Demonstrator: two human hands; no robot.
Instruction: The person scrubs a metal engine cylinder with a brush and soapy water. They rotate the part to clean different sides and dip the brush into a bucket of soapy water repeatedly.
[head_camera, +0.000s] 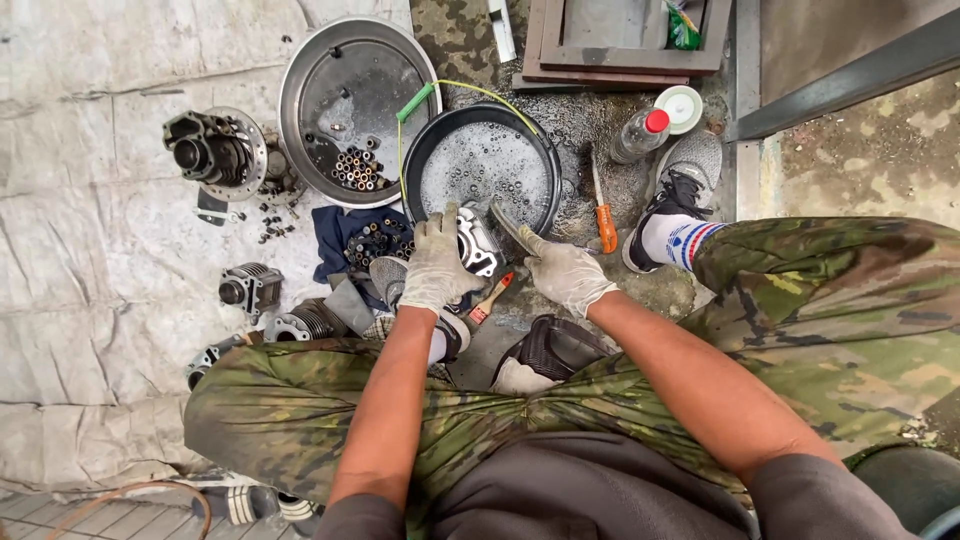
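My left hand (437, 266), in a dirty white glove, grips a small metal engine part (478, 246) over the near rim of a black basin (412, 172) holding foamy liquid. My right hand (566, 273), also gloved, holds a brush (510, 226) with its head against that part. Both forearms reach forward between my knees in camouflage trousers.
A large metal pan (306, 66) with several small tubes sits behind the basin. Engine parts (212, 150) lie on the white sheet at left. An orange-handled tool (603, 217), a plastic bottle (640, 134), a second brush (489, 299) and a blue cloth (335, 237) lie nearby.
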